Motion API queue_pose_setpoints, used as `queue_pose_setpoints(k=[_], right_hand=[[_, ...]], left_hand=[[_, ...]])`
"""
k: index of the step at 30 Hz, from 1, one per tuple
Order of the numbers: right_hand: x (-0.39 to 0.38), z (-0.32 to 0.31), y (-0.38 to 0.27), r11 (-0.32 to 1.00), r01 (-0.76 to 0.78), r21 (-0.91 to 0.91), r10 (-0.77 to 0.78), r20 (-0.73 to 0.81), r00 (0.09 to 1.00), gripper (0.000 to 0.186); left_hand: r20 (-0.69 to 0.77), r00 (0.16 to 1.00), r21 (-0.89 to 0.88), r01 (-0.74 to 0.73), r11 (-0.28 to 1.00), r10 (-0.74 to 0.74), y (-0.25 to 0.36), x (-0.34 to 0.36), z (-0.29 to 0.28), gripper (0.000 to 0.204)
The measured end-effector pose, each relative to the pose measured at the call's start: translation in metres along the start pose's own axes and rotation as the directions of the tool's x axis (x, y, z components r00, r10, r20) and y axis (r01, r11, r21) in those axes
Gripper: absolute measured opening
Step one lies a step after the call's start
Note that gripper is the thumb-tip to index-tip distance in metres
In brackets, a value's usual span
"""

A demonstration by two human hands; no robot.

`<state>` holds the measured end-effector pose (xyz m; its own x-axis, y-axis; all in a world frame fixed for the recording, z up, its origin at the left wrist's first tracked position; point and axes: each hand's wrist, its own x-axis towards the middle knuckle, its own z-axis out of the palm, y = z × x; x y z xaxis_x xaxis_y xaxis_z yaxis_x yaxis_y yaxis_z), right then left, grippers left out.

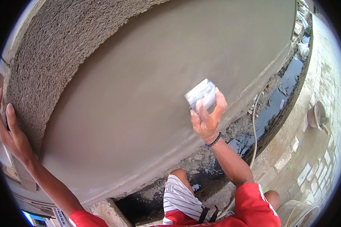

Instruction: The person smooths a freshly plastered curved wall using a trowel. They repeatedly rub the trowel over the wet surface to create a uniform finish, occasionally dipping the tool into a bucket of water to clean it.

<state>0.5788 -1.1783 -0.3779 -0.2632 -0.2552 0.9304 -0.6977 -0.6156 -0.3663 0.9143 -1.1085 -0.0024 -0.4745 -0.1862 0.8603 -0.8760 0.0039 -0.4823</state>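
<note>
My right hand grips a flat white-and-grey rectangular block against the smooth, damp-looking grey plastered wall, right of the middle of the view. A dark braided bracelet circles that wrist. My left hand rests with fingers stretched out at the outer edge of a rough, pebbly render band at the far left, holding nothing.
Below the wall runs a rubble-edged ditch of dark water, with a pale hose along it. Right of it, a paved path carries a bucket with a tool; another bucket is at lower right. My bent knees are below.
</note>
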Motion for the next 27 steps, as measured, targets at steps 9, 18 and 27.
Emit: queue_pose_setpoints(k=[9,18,27], right_hand=[[0.065,0.009,-0.005,0.979,-0.198,0.044,0.203,-0.201,0.958,0.045],[0.121,-0.031,0.111,0.773,-0.627,0.096,0.613,-0.367,0.700,0.050],[0.118,-0.017,0.037,0.970,-0.245,0.001,0.238,-0.237,0.942,0.051]], left_hand=[[-0.007,0.998,0.091,-0.061,0.994,0.062,0.013,0.006,-0.009,0.046],[0.003,0.999,0.114,-0.039,0.993,0.039,0.010,0.005,0.000,0.045],[0.010,0.998,0.164,-0.057,0.985,0.056,-0.004,-0.001,-0.004,0.046]])
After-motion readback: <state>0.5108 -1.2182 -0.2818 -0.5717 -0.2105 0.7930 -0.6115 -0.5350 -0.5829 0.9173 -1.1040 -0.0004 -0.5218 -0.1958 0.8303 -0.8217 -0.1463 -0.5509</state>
